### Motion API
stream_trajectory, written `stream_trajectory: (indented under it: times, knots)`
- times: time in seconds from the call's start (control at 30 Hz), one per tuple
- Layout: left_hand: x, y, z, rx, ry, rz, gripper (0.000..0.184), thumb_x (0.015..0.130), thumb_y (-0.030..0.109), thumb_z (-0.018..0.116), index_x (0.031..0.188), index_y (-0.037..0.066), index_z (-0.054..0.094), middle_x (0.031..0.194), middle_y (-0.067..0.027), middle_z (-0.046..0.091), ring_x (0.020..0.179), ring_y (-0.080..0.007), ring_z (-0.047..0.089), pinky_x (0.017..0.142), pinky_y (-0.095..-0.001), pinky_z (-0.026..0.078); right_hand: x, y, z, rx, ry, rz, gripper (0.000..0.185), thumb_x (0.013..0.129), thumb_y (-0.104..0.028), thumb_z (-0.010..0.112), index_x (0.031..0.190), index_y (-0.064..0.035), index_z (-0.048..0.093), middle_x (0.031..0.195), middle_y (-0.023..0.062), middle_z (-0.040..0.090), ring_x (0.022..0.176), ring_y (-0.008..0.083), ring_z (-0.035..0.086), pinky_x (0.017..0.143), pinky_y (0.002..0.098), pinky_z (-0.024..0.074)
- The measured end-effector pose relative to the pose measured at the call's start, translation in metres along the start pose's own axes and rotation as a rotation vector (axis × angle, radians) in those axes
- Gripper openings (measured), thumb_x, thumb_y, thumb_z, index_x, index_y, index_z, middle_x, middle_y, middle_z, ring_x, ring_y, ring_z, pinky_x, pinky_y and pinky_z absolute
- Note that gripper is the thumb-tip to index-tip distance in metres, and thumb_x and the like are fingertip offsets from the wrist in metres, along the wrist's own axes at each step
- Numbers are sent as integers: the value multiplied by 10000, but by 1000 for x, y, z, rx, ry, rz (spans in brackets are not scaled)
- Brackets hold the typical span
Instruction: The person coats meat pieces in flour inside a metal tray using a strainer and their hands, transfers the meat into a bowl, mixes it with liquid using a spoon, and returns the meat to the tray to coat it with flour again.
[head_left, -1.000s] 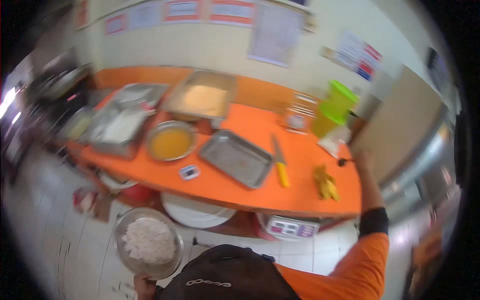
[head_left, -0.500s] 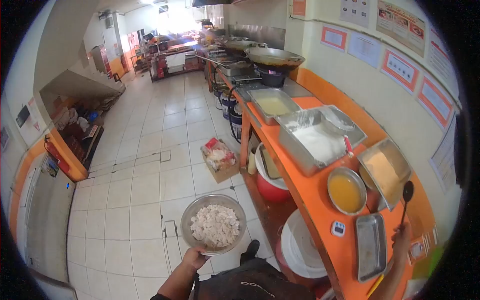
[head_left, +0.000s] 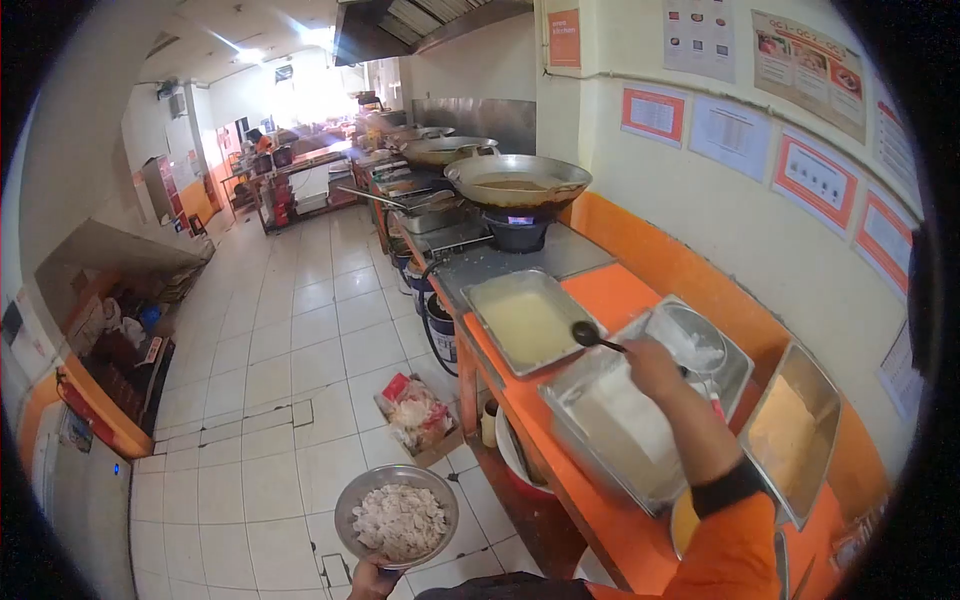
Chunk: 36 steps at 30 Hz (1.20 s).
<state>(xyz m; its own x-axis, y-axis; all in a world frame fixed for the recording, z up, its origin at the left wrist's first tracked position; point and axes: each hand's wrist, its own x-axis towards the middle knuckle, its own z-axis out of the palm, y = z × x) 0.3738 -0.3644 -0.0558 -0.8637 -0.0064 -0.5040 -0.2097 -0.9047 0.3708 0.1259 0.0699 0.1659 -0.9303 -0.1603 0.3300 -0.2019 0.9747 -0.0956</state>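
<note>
The ladle point(head_left: 587, 334) is being partly hidden by the right hand point(head_left: 655, 368), a yellow-filled bowl point(head_left: 683, 525) (mostly) by the orange sleeve point(head_left: 735, 555).

Right arm point(head_left: 706, 440) stretched well forward here, forearm point(head_left: 692, 415) bared beyond dark cuff point(head_left: 727, 487) of orange sleeve point(head_left: 728, 545); right hand point(head_left: 652, 368) curled, fingers point(head_left: 640, 356) closed in grip! Left hand point(head_left: 374, 577) held low, well apart from right, its fingers partly hidden.

Black ladle point(head_left: 587, 334); silver bowl point(head_left: 346, 508), whitish contents point(head_left: 402, 522); orange tabletop point(head_left: 628, 300).
</note>
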Motion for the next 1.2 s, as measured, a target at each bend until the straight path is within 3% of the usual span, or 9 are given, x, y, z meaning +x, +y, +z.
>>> stream_trajectory:
  times: [0.3, 0.43, 0.5, 0.57, 0.7, 0.73, 0.9, 1.1, 1.2]
  knots:
    - [150, 89, 22, 101, 71, -58, 733, 746, 256, 618, 1319, 95, 190, 1317, -158, 268, 1172, -340, 310, 949, -468, 345, 201, -32, 182, -321, -395, 202, 238, 756, -113, 440, 904, -65, 620, 899, 124, 610, 830, 302, 590, 714, 422, 466]
    - [249, 131, 27, 689, -240, 19, 429, 625, 47, 555, 1036, 100, 446, 1030, -124, 488, 971, -292, 496, 818, -386, 414, 210, 4, 235, -231, -501, 152, 250, 746, -97, 461, 944, -43, 605, 864, 101, 620, 758, 258, 601, 619, 404, 476]
    - [249, 156, 91, 1679, -235, 423, 196, 644, 160, 708, 831, 129, 660, 846, -92, 631, 828, -241, 601, 714, -309, 461, 209, -8, 210, 184, -595, 462, 217, 753, -85, 476, 935, -67, 595, 741, 68, 581, 629, 185, 547, 503, 311, 426]
    - [295, 152, 81, 1035, -308, 111, 295, 695, 109, 635, 976, 46, 570, 974, -112, 574, 934, -282, 542, 825, -363, 430, 208, -14, 192, 627, -645, 705, 219, 759, -75, 498, 966, -72, 570, 677, 36, 540, 545, 125, 482, 427, 243, 370]
    - [318, 168, 130, 1730, -552, 211, 317, 727, 70, 583, 1031, -7, 534, 1027, -104, 555, 974, -275, 526, 880, -363, 420, 211, -24, 176, 1155, -784, 812, 292, 789, -127, 520, 1076, -71, 520, 671, -6, 491, 513, 65, 393, 404, 217, 309]
    - [321, 165, 139, 1378, -460, 57, 351, 727, 55, 563, 1064, -17, 499, 1049, -113, 541, 975, -273, 525, 876, -369, 423, 213, -31, 170, 1179, -844, 777, 303, 802, -157, 517, 1095, -79, 515, 672, -10, 488, 516, 59, 387, 410, 225, 310]
    - [348, 146, 170, 311, -207, -282, 483, 683, -23, 471, 1156, -54, 376, 1109, -146, 492, 972, -273, 525, 858, -410, 435, 232, -111, 162, 833, -1009, 405, 306, 799, -116, 497, 1102, -80, 525, 711, 31, 535, 564, 108, 455, 506, 240, 375]
    - [334, 148, 197, 408, -171, -252, 495, 627, 2, 484, 1119, 8, 425, 998, -117, 539, 887, -270, 546, 737, -415, 464, 228, -200, 188, -28, -485, -312, 362, 746, -61, 471, 1079, -166, 565, 764, 104, 515, 746, 242, 516, 634, 329, 411]
    - [336, 145, 196, 330, -171, -278, 451, 642, -44, 458, 1083, -119, 399, 1085, -180, 495, 971, -300, 525, 829, -407, 447, 225, -205, 167, -63, -193, -289, 388, 732, -47, 443, 1081, -167, 566, 770, 110, 485, 785, 284, 502, 681, 363, 414]
